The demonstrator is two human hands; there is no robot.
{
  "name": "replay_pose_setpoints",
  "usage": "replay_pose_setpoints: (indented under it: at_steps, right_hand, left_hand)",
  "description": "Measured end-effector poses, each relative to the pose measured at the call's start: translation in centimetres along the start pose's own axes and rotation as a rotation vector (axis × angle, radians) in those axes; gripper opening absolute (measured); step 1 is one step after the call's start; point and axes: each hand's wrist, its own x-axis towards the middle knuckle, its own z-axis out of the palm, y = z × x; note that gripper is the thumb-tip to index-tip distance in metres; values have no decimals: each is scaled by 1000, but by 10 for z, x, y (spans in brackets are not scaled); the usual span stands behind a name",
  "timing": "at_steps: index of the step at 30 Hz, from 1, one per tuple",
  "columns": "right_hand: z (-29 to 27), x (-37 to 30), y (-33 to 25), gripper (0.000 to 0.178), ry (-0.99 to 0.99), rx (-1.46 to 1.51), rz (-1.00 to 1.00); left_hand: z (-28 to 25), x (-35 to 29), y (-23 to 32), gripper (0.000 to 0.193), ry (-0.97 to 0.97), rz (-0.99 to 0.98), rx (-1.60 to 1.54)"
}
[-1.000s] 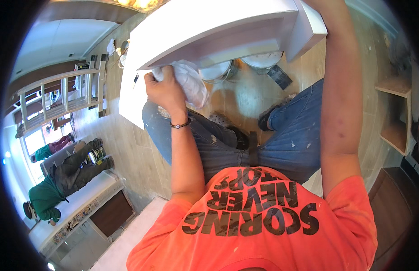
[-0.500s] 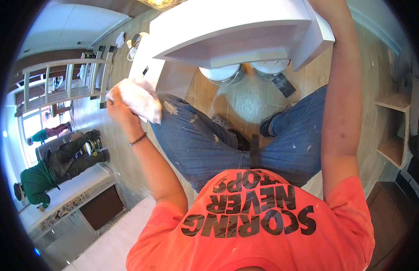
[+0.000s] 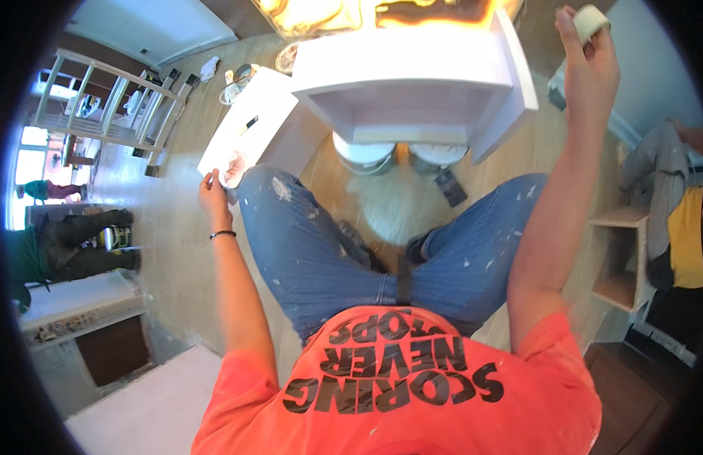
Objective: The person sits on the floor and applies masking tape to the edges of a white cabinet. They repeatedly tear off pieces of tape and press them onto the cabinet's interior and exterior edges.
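Note:
My right hand (image 3: 592, 64) is raised at the upper right, its fingers closed round a pale roll of tape (image 3: 592, 23). Low at the left, my left hand (image 3: 213, 199) has its fingers drawn together at the edge of a crumpled whitish cloth (image 3: 235, 167). Part of that cloth lies against the end of a long white box-like piece (image 3: 249, 114) beside my left knee. In front of me stands a white curved-front unit (image 3: 401, 80) with an open hollow and an upright side panel (image 3: 511, 87).
Two white-lidded buckets (image 3: 364, 148) stand under the unit, with a dark flat piece (image 3: 451, 187) beside them. A ladder (image 3: 109, 98) and a person in green (image 3: 33, 254) are at the left. A wooden open box (image 3: 618, 258) and hanging clothes (image 3: 674, 205) are at the right.
My right hand has left the white unit's side and risen, now showing a tape roll. My left hand has lowered with the cloth toward the long white piece. The view has shifted.

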Motion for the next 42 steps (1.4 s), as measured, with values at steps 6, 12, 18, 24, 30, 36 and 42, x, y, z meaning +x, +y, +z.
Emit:
replay_pose_setpoints:
  at_steps: [6,12,18,24,30,36,42]
  right_hand:
    - [1,-65,-76,33,-86,507,-168]
    - [10,-114,-101,34,-301,641,-74]
    - [14,-139,-103,42,-485,685,72]
    - [38,-149,-111,43,-672,648,165]
    - [62,-153,-103,46,-883,384,41]
    - [80,-165,-84,38,-855,211,31]
    - [93,-190,-45,31,-925,232,111]
  left_hand:
    - [9,4,7,71,69,122,365]
    - [4,32,17,69,104,65,308]
    - [11,-64,177,34,-48,568,-73]
    - [-10,-237,319,32,-748,839,-279]
    - [21,-257,313,34,-590,1027,-199]
    - [44,-249,289,20,-576,915,-147]
    - [63,-248,258,12,-722,744,10]
